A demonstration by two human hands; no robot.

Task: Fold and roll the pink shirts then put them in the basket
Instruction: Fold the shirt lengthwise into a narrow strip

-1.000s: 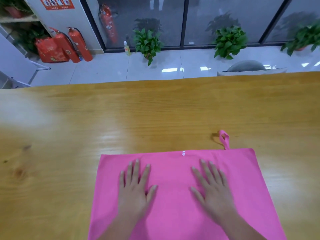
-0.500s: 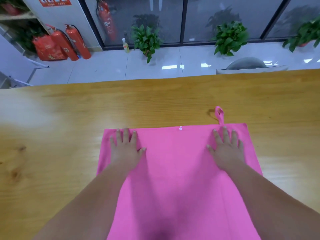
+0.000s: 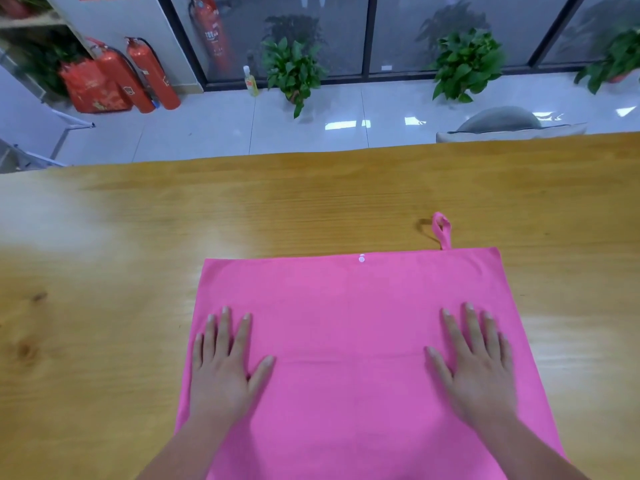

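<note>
On the wooden surface (image 3: 104, 306), filling most of the head view: one pink shirt (image 3: 346, 323), laid flat as a rectangle at centre-right. Its near part runs out of the bottom of the view. Far edge is straight and lies well short of the far edge of the surface. A faint horizontal crease crosses the cloth at about thumb level.

Tiled floor (image 3: 207, 126) shows beyond the surface, with glass panels behind it.

Left hand (image 3: 225, 372): palm down on the shirt near its left edge. Fingers (image 3: 224, 330) straight, slightly spread, thumb angled inward; pressing flat, pinching nothing.

Right hand (image 3: 478, 372): palm down near the right edge, fingers (image 3: 473, 327) likewise straight and spread, thumb angled inward. The two hands are well apart, at the same level.

Background items: three potted plants (image 3: 294, 71) along the glass; grey chair back (image 3: 502, 121) just behind the far edge of the surface; two red fire extinguishers (image 3: 152, 74) on the floor at far left beside a red bag (image 3: 90, 88); a small yellow bottle (image 3: 251, 81) next to the nearest plant.

Small details on the shirt: pink fabric loop (image 3: 442, 230) sticking out past the far edge toward the right corner, resting on the wood; white snap (image 3: 362, 259) at the middle of the far edge.
</note>
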